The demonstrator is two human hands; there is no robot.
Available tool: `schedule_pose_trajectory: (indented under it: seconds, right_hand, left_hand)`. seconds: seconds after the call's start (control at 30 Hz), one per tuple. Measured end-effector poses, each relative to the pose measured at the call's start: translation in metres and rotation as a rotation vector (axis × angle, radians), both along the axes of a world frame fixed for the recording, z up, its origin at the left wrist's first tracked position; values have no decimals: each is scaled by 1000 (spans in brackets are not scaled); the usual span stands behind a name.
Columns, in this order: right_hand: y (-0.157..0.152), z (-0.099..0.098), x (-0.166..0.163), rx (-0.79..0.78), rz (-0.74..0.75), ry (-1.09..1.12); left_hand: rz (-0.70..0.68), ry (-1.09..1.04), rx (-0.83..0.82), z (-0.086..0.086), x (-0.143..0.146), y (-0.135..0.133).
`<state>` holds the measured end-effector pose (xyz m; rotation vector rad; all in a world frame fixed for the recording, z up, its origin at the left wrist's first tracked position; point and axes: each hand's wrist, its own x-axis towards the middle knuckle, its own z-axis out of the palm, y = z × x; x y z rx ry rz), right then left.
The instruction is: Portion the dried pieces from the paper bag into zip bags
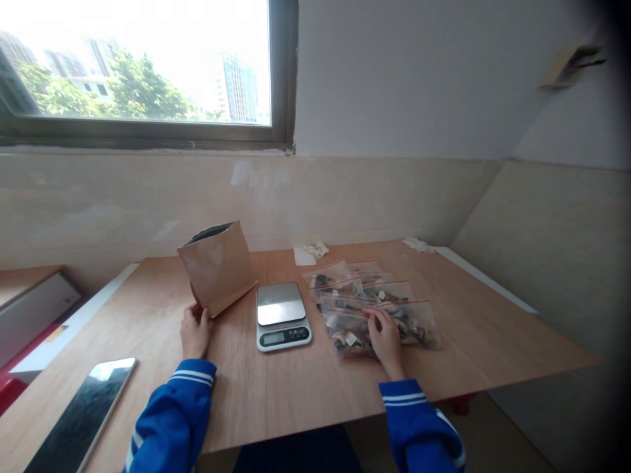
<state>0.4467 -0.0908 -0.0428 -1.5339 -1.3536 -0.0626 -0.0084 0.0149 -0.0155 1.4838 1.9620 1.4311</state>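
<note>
A brown paper bag (pixel 219 265) stands open and tilted on the wooden table (pixel 276 394). My left hand (pixel 195 332) touches its lower left corner. A small digital scale (pixel 282 315) sits in the middle, its platform bare. To its right lies a pile of clear zip bags (pixel 359 289) with red seal strips, filled with dark and pale pieces. My right hand (pixel 386 338) rests on the nearest zip bag (pixel 419 322), fingers pressed on it. Both sleeves are blue with white stripes.
A tablet (pixel 83 414) with a dark screen lies at the table's front left. Crumpled paper scraps (pixel 315 249) lie near the back wall, another scrap (pixel 418 244) at the back right. A window is above the tiled wall. A lower ledge stands to the left.
</note>
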Motion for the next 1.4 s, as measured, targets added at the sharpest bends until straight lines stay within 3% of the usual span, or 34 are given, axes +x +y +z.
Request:
schedule_pose_trajectory:
  seconds: [0.6,0.8,0.97,1.1,1.2,1.33,1.4]
  right_hand:
    - [-1,2,1,1,31,26]
    - [-6,10,-7,26,-125,-88]
    - [-20,23,-20,79,-237,-185]
    - [-46,43,-39,97,-301,-139]
    - [-67,61,-55,63,-237,52]
    - [-79,92,-76,-43,-52,329]
    - [-81,108,-91,-96,20,359]
  left_hand:
    - [58,-18,31,-1,-1,-2]
    - [113,-188,73,5,3,-12]
    - [167,-283,58,7,-3,-44]
    - [43,-317,-7,5,-7,-79]
    - [-96,-315,-31,11,-1,-99]
    - [-167,-562,-91,37,42,-120]
    - [-416,-642,-116,57,79,-134]
